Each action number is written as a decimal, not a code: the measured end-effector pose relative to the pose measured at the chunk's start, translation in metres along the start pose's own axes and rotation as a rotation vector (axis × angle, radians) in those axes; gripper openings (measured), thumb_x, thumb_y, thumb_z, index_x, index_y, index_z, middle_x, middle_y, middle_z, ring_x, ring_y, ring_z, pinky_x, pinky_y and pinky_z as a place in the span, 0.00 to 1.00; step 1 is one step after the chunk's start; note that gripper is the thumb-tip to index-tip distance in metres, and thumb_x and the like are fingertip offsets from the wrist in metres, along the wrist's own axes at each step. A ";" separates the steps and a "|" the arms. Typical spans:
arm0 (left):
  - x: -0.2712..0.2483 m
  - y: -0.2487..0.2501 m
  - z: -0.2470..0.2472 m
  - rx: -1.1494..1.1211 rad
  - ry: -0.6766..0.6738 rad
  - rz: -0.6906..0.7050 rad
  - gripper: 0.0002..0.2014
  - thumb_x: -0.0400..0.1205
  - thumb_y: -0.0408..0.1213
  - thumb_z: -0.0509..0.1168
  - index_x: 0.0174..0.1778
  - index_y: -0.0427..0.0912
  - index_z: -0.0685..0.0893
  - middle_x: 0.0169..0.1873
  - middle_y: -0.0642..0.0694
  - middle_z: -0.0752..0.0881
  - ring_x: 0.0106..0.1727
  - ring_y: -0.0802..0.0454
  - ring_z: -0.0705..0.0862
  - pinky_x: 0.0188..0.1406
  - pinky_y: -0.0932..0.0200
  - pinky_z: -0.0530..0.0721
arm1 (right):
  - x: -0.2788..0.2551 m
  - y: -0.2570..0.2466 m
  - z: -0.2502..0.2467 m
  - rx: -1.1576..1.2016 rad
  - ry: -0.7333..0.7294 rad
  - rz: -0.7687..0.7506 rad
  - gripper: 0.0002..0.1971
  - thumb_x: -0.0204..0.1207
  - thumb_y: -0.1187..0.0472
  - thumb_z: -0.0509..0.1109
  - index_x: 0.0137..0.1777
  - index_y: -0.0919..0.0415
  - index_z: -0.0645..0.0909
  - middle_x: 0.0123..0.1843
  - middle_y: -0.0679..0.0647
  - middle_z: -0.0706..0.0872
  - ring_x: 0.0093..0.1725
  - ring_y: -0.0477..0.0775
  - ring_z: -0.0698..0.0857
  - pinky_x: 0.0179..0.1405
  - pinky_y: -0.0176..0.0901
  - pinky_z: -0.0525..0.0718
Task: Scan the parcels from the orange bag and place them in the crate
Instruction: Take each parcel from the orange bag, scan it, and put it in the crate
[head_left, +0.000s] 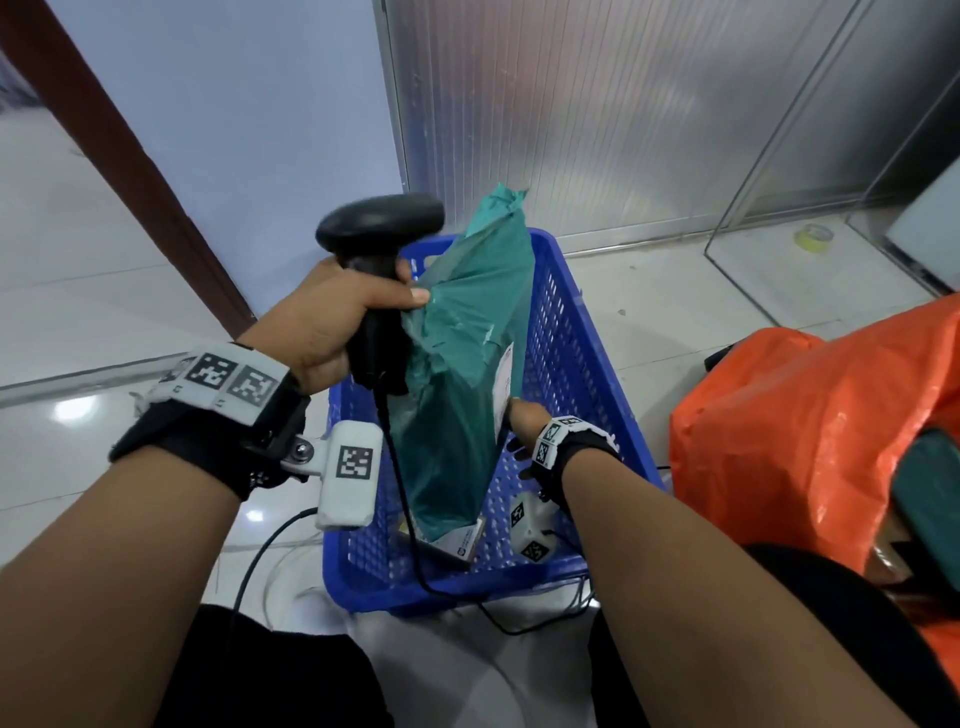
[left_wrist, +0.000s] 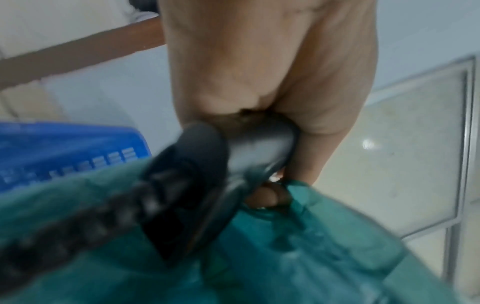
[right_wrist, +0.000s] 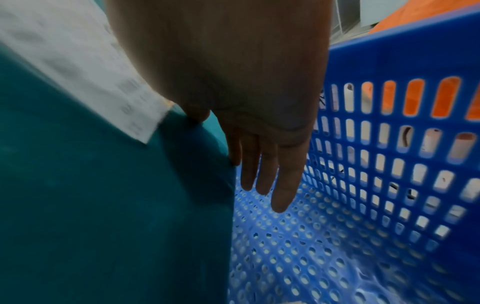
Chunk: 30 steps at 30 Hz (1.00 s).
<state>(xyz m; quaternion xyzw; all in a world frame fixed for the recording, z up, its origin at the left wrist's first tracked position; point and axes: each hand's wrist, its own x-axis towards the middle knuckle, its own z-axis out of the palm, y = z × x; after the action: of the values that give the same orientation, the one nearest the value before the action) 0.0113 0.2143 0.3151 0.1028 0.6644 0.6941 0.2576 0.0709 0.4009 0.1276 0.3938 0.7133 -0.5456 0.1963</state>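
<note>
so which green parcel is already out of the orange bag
The upright teal parcel standing in the blue crate, steadied by both hands; the other lies inside the orange bag.

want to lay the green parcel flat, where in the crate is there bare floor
Bare perforated floor lies between the green parcel and the blue crate's right wall, under the right hand. The near end is crowded: a labelled parcel lies under the green one, and the scanner cable crosses there.

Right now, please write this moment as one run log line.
left hand: grips black handheld scanner | right hand: open against green plastic parcel | parcel: upright in blue perforated crate
</note>
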 end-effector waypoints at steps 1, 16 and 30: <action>-0.001 0.004 0.003 -0.034 -0.011 0.013 0.14 0.77 0.20 0.70 0.36 0.45 0.82 0.32 0.45 0.83 0.36 0.49 0.86 0.42 0.56 0.89 | 0.000 0.001 -0.002 0.035 0.006 0.021 0.25 0.91 0.54 0.48 0.78 0.70 0.71 0.75 0.68 0.77 0.63 0.69 0.82 0.66 0.58 0.80; -0.025 0.044 0.019 -0.230 -0.241 0.154 0.11 0.73 0.22 0.68 0.37 0.44 0.81 0.32 0.50 0.82 0.38 0.51 0.83 0.48 0.56 0.87 | 0.005 0.062 0.026 1.186 -0.300 0.016 0.54 0.54 0.19 0.70 0.76 0.54 0.79 0.75 0.64 0.80 0.74 0.70 0.78 0.79 0.70 0.68; -0.012 0.026 -0.020 0.056 -0.132 0.101 0.10 0.66 0.25 0.67 0.33 0.47 0.84 0.30 0.48 0.82 0.34 0.51 0.83 0.38 0.60 0.85 | 0.001 0.046 0.011 1.344 -0.337 -0.093 0.36 0.75 0.27 0.60 0.68 0.54 0.84 0.65 0.63 0.88 0.57 0.67 0.90 0.52 0.62 0.89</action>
<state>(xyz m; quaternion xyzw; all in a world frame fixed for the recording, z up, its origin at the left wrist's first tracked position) 0.0064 0.1913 0.3407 0.1886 0.6591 0.6791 0.2625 0.1047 0.3953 0.0943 0.3089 0.1966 -0.9305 -0.0056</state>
